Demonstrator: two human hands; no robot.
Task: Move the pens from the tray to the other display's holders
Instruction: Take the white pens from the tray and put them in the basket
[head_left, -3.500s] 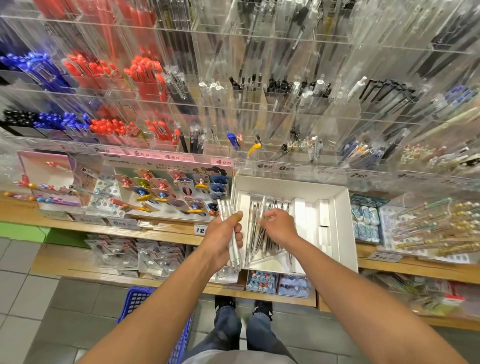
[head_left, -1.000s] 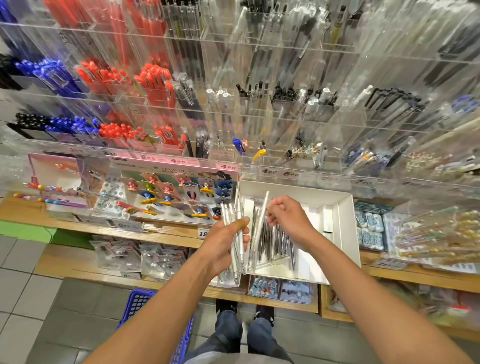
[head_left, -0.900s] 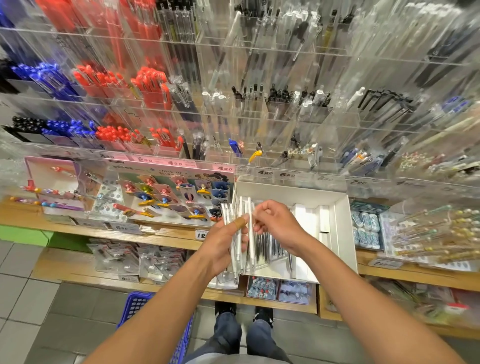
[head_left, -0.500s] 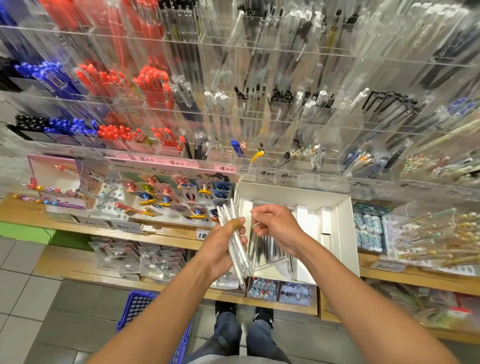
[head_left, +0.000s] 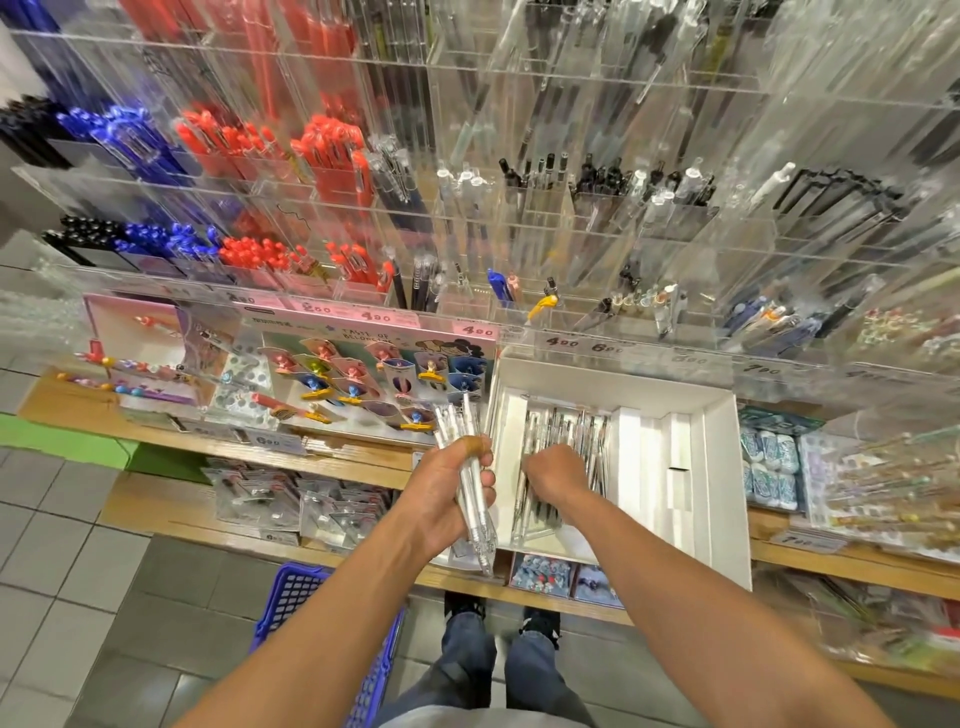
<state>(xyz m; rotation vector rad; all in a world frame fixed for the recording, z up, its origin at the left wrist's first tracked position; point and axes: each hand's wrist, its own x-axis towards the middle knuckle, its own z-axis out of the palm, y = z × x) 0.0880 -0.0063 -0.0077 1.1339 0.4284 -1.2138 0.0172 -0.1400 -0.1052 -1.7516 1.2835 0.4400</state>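
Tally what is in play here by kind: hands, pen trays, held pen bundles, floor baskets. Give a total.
Hands: 2 (left hand, right hand)
White tray: 1
Bundle of clear pens, gripped by the left hand: 1
Blue basket: 1
Total: 5

Clear pens (head_left: 566, 447) lie lengthwise in the white tray (head_left: 719, 467).

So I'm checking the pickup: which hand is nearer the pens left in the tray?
Right. The right hand is down among the tray pens; the left hand is beside the tray.
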